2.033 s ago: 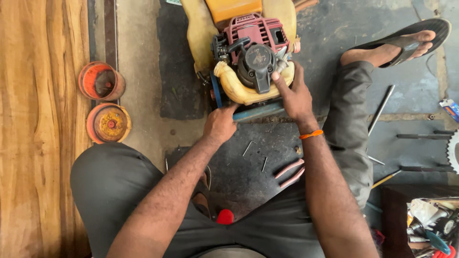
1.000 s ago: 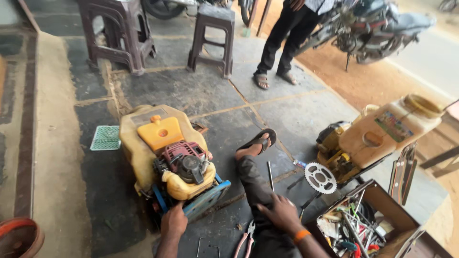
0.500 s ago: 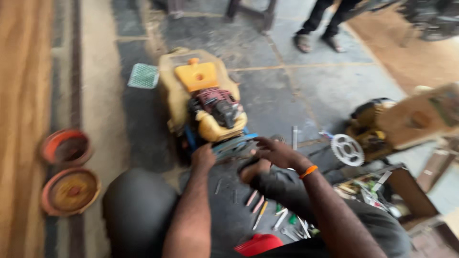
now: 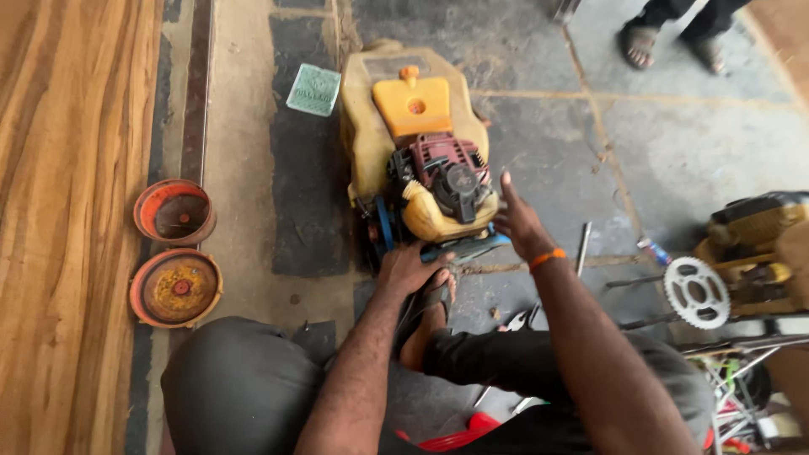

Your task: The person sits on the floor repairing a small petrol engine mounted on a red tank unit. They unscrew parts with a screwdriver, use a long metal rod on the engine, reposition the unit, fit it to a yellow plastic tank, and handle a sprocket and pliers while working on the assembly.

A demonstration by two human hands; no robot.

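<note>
A yellow backpack sprayer (image 4: 371, 126) lies on the stone floor with an orange cap plate and a small red and black engine (image 4: 447, 181) at its near end. My left hand (image 4: 409, 268) rests on the blue base frame (image 4: 468, 247) under the engine, by my sandalled foot (image 4: 430, 316). My right hand (image 4: 518, 221) hovers just right of the engine with fingers spread and holds nothing. An orange band is on that wrist.
Two round orange dishes (image 4: 174, 211) (image 4: 177, 289) sit on the floor at the left by a wooden board. A metal rod (image 4: 583, 246), a white sprocket (image 4: 696, 292) and a second yellow machine (image 4: 763, 232) lie at the right. Another person's feet (image 4: 666, 38) stand at the top right.
The view swung up to the street and back down to the sprayer. My right hand left the engine top and now hangs open beside it; my left hand stays at the base frame.
</note>
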